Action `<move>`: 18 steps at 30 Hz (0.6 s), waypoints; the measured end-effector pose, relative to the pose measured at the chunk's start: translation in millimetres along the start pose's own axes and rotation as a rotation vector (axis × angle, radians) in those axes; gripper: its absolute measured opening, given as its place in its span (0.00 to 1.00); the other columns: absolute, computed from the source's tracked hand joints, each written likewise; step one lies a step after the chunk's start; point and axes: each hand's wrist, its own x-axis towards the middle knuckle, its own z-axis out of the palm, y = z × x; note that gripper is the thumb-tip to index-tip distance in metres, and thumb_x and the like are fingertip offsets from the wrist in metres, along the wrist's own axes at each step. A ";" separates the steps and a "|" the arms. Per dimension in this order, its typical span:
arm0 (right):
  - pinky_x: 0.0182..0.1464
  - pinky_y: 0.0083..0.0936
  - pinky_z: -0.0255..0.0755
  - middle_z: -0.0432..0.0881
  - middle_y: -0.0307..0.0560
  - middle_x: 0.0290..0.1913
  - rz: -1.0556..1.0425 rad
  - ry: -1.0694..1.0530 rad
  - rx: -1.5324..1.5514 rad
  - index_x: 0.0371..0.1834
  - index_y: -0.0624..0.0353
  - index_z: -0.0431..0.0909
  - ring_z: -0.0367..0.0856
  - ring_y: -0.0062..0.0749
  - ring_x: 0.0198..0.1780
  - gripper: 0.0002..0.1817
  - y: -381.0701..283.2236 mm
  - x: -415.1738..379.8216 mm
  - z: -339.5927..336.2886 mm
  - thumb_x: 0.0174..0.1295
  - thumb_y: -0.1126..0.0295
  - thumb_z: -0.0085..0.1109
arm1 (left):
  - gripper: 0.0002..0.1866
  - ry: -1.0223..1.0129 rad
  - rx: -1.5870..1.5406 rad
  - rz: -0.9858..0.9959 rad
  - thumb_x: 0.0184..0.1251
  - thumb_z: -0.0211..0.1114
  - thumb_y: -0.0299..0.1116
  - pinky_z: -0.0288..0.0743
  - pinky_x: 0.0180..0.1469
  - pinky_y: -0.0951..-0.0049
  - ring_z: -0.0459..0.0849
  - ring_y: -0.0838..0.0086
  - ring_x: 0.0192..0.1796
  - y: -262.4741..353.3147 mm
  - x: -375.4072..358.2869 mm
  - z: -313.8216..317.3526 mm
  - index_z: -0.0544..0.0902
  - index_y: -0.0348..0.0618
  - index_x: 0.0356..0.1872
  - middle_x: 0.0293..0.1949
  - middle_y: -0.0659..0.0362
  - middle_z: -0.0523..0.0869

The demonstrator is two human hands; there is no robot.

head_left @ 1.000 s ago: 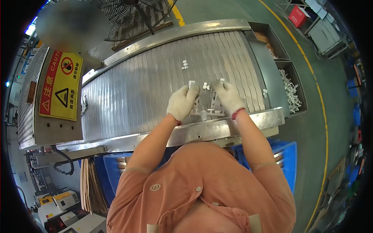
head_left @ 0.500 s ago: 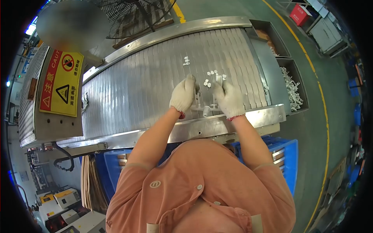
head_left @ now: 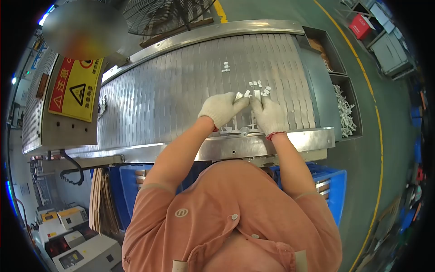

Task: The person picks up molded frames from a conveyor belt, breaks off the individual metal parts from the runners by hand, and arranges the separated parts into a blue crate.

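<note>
My left hand [head_left: 223, 109], in a white knit glove, is closed with thumb and fingers pinching the tip of a white moulded plastic sprue [head_left: 244, 130]. Its thumb points toward my right hand [head_left: 270, 115], also gloved, which is closed around another upright arm of the same sprue. The lower runner and a round stub show between my wrists, close to the near rail; the gloves hide much of the rest. Just beyond my fingertips lie several small white plastic pieces [head_left: 259, 85]. A further small group of white pieces [head_left: 225, 67] lies farther back on the conveyor.
The slatted metal conveyor [head_left: 163, 95] has raised metal rails [head_left: 208, 31]. Bins with white plastic scraps [head_left: 345, 111] stand at its right end. A machine with a warning sign [head_left: 74, 90] is on the left. Blue crates [head_left: 335, 195] sit below, and a fan [head_left: 158, 16] stands behind.
My left hand has turned and moved right, its thumb now close to my right hand. The view has shifted slightly, and both hands remain at the sprue.
</note>
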 end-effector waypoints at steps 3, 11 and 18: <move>0.60 0.54 0.81 0.93 0.69 0.48 -0.059 -0.064 0.116 0.49 0.66 0.90 0.91 0.68 0.55 0.35 24.4 12.0 16.2 0.83 0.39 0.51 | 0.36 -0.043 0.045 0.073 0.82 0.61 0.69 0.85 0.55 0.45 0.92 0.39 0.46 -0.1 -11.9 -13.6 0.93 0.39 0.45 0.40 0.40 0.94; 0.54 0.56 0.80 0.91 0.71 0.46 -0.449 -0.060 -0.389 0.53 0.63 0.91 0.88 0.72 0.50 0.31 -35.0 7.9 -26.8 0.82 0.41 0.58 | 0.38 0.395 -0.065 -0.137 0.79 0.62 0.70 0.88 0.53 0.53 0.96 0.44 0.45 -72.3 -91.1 -48.6 0.95 0.39 0.48 0.40 0.40 0.96; 0.44 0.37 0.84 0.89 0.43 0.47 0.083 0.061 0.427 0.65 0.62 0.86 0.89 0.34 0.44 0.33 91.4 109.2 -82.6 0.85 0.38 0.61 | 0.47 0.927 -0.534 -1.092 0.80 0.55 0.76 0.83 0.60 0.54 0.95 0.54 0.56 -276.7 -318.8 -37.4 0.91 0.31 0.59 0.49 0.42 0.97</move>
